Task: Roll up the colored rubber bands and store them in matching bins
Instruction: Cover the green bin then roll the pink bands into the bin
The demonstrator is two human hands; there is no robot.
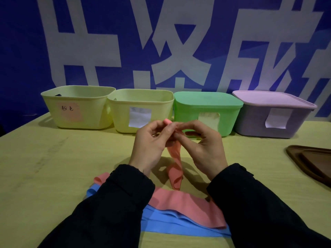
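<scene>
Above the middle of the counter (53, 158), the left hand (149, 142) and right hand (206, 142) both pinch the rolled top end of a pink band (174, 169), whose tail hangs down to the counter's near edge. There it lies over a blue band (170, 221). Along the far edge stand two open yellow bins (78, 106), a lidded green bin (207, 108) and a lidded purple bin (272, 115).

Both arms in long dark, near-black sleeves (114, 199), cuffs folded at wrists; hands bare, no gloves.
</scene>
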